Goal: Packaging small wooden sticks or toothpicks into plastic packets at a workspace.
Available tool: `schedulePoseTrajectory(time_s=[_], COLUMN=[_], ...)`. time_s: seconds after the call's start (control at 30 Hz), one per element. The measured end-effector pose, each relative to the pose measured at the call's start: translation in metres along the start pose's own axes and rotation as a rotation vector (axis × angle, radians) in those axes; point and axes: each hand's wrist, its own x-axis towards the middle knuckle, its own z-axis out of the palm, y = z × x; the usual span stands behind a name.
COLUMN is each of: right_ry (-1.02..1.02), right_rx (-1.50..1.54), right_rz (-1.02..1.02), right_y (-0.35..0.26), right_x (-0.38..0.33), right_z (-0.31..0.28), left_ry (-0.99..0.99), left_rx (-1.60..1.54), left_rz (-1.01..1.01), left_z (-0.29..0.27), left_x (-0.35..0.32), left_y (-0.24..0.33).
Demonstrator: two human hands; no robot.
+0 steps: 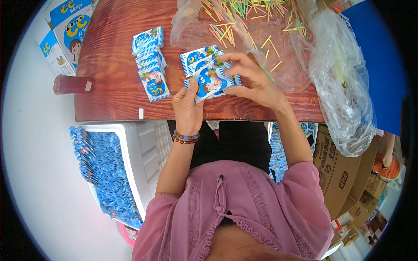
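Several small blue-and-white packets (211,82) are fanned out between my hands, just above the table's near edge. My left hand (188,108), with beaded bracelets at the wrist, grips their left end, its thumb lying over the top packet. From the right, my right hand (254,80) curls round the same packets, with thumb at the lower edge and fingers at the upper edge. To the left, an overlapping row of matching packets (152,65) lies on the reddish wooden table (111,52).
Thin pastel sticks (252,9) are scattered on clear plastic at the back. A clear bag (342,82) hangs over the right edge. A white foam box (130,143) at lower left holds many blue packets. Cardboard boxes (333,169) stand lower right; a reddish cylinder (72,85) sits left.
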Motion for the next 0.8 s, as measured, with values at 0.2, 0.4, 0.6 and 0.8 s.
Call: schedulePoseTrajectory(time_s=[0.2, 0.4, 0.6, 0.8], right_ry=[-0.078, -0.13, -0.199, 0.407], right_rx=[-0.143, -0.274, -0.134, -0.29], right_rz=[-0.063, -0.188, -0.068, 0.236], right_y=[0.001, 0.002, -0.001, 0.048], right_x=[0.007, 0.012, 0.021, 0.07], right_z=[0.002, 0.002, -0.019, -0.112], left_ry=[-0.005, -0.008, 0.071, 0.261], left_rx=[0.005, 0.019, 0.002, 1.007], left_rz=[-0.094, -0.039, 0.047, 0.412], left_z=[0.005, 0.007, 0.011, -0.003], left_x=[0.003, 0.004, -0.003, -0.016], left_y=[0.001, -0.002, 0.0, 0.01])
